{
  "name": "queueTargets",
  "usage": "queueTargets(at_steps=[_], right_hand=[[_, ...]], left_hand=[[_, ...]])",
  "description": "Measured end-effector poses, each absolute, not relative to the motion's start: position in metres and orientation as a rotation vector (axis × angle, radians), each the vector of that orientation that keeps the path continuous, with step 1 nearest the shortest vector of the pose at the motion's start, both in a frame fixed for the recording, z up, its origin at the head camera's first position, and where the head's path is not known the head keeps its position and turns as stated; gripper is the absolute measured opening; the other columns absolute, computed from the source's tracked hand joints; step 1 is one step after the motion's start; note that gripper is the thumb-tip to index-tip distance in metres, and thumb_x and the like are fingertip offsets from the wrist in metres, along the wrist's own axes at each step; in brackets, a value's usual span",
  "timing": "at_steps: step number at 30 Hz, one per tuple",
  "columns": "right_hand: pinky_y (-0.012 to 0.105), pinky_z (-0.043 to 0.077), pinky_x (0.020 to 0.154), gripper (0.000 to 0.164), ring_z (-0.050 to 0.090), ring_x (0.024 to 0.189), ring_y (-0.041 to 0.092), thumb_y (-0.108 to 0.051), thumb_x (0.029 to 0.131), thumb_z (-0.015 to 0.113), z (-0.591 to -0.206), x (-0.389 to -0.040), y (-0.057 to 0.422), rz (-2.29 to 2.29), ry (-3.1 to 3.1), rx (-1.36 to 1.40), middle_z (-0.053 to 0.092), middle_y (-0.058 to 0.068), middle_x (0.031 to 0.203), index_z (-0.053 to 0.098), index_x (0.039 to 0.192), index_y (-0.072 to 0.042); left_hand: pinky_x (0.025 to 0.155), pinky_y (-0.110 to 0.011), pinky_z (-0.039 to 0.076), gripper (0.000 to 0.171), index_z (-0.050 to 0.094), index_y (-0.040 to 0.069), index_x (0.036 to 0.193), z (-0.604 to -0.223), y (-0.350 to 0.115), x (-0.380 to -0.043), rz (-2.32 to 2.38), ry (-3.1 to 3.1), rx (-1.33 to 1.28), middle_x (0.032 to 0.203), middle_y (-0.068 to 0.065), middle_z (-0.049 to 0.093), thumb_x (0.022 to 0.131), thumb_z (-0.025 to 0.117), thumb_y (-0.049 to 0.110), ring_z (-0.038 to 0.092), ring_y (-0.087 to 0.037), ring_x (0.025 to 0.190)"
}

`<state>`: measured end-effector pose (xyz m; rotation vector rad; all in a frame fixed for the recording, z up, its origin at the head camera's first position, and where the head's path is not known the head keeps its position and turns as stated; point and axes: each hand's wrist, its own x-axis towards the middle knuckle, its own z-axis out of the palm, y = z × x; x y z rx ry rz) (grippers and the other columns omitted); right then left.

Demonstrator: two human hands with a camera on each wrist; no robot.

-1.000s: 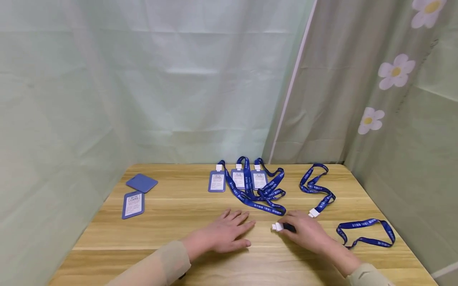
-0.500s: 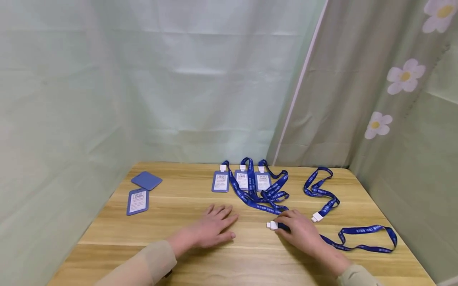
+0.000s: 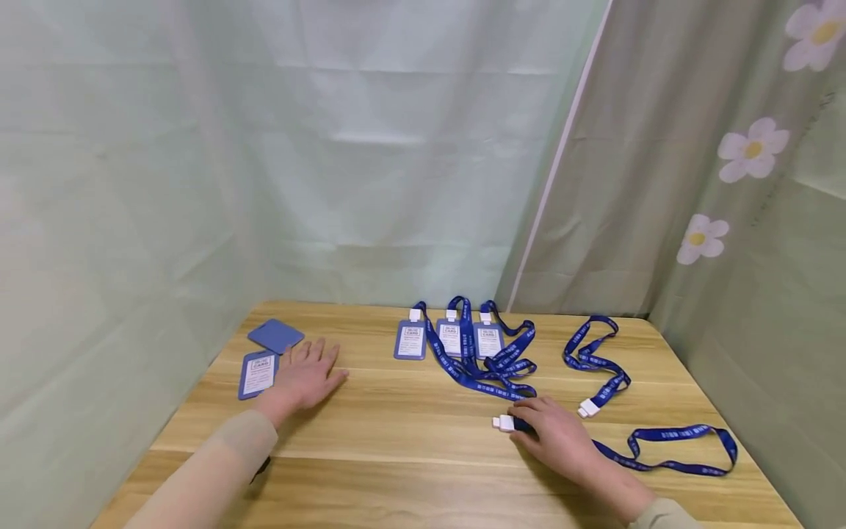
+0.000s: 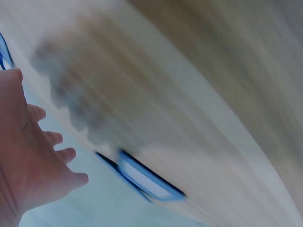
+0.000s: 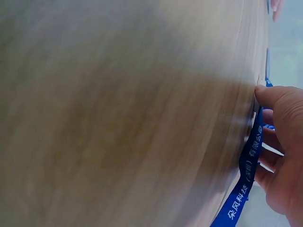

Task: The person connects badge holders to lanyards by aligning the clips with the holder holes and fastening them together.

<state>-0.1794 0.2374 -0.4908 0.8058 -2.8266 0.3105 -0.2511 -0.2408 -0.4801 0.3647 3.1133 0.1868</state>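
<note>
My right hand [image 3: 554,437] pinches a blue lanyard [image 5: 246,172] just behind its white plastic clip [image 3: 506,423], low over the table. The rest of that lanyard's strap loops out to the right of the wrist. At the left, my left hand [image 3: 305,375] is stretched out with its fingers spread and nothing held. It is beside a blue-framed card holder [image 3: 258,373] with a white card face up, and partly overlaps it in the head view. Another blue card holder [image 3: 276,336] lies just behind, plain side up. In the left wrist view, both the hand [image 4: 38,151] and holders appear.
Three card holders with lanyards attached lie at the back middle, the leftmost holder [image 3: 411,340] standing a little apart. A loose lanyard [image 3: 588,360] with a white clip lies at the back right. Curtains [image 3: 396,184] enclose the wooden table [image 3: 396,477].
My left hand has moved left from the table's middle to the card holders. My right hand still holds the lanyard by its clip end, and its strap has been drawn slightly left.
</note>
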Motion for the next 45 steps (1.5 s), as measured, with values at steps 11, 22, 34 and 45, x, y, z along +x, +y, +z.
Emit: queueTargets(at_steps=[11, 22, 34, 45], right_hand=[[0.048, 0.053, 0.098, 0.034, 0.062, 0.116, 0.026, -0.035, 0.094, 0.076, -0.489, -0.183, 0.235, 0.308, -2.855, 0.819, 0.069, 0.003, 0.123, 0.075, 0.120, -0.014], [0.049, 0.053, 0.097, 0.034, 0.062, 0.116, 0.028, -0.031, 0.093, 0.076, -0.489, -0.197, 0.241, 0.315, -2.839, 0.815, 0.068, 0.008, 0.126, 0.074, 0.121, -0.012], [0.057, 0.047, 0.103, 0.042, 0.057, 0.127, 0.036, -0.033, 0.096, 0.072, -0.487, -0.187, 0.246, 0.337, -2.861, 0.849, 0.064, 0.011, 0.137, 0.068, 0.131, -0.011], [0.054, 0.047, 0.104, 0.047, 0.058, 0.126, 0.031, -0.033, 0.095, 0.073, -0.491, -0.186, 0.247, 0.377, -2.863, 0.812, 0.065, 0.007, 0.135, 0.066, 0.136, -0.012]], left_hand=[[0.110, -0.080, 0.003, 0.079, 0.030, -0.002, 0.159, -0.472, -0.283, -0.260, 0.230, 3.072, 0.081, 0.158, -0.040, 0.018, 0.106, 0.039, 0.057, 0.014, -0.065, 0.142], [0.108, -0.081, -0.004, 0.096, 0.022, -0.005, 0.159, -0.488, -0.292, -0.276, 0.302, 3.016, 0.042, 0.159, -0.041, 0.011, 0.102, 0.026, 0.072, 0.007, -0.065, 0.142], [0.110, -0.080, 0.007, 0.081, 0.029, -0.008, 0.156, -0.470, -0.273, -0.269, 0.303, 3.020, 0.089, 0.156, -0.042, 0.021, 0.107, 0.037, 0.056, 0.017, -0.063, 0.142], [0.111, -0.079, 0.009, 0.076, 0.033, 0.000, 0.158, -0.480, -0.252, -0.276, 0.255, 3.083, 0.227, 0.160, -0.035, 0.024, 0.107, 0.039, 0.055, 0.022, -0.060, 0.143]])
